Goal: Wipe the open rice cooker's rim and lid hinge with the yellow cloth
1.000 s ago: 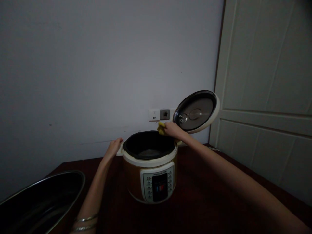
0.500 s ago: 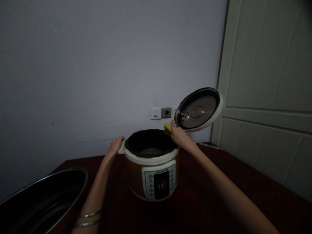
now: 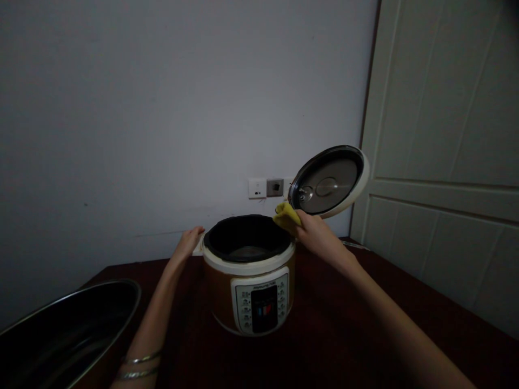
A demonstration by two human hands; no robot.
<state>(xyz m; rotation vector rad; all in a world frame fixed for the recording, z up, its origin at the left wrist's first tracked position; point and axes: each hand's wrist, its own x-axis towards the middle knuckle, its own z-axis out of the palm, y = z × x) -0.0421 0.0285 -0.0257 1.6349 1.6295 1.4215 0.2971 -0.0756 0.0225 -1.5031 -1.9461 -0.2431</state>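
Note:
An electric pressure cooker (image 3: 223, 278), gold-brown with a white rim and a button panel, stands upright in the middle. Its round lid (image 3: 327, 181) is swung up at the right rear, metal underside towards me. My left hand (image 3: 188, 241) is closed round the white side handle (image 3: 198, 249); some of its fingers are hidden. A folded yellow cloth (image 3: 287, 216) is pinched in my right hand (image 3: 314, 229), at the right rear of the cooker's rim, just below the lid. Inside the cooker a dark inner pot (image 3: 247, 237) shows.
A large dark pan (image 3: 137, 292) with a shiny rim is at the lower left. The dark red tabletop (image 3: 336, 324) reaches back to the wall with sockets (image 3: 257, 188). A pale panelled door (image 3: 441, 186) stands on the right.
My right hand has shifted slightly right and down with the cloth, and more of the cloth shows. My left hand stays on the handle. The view has drifted a little.

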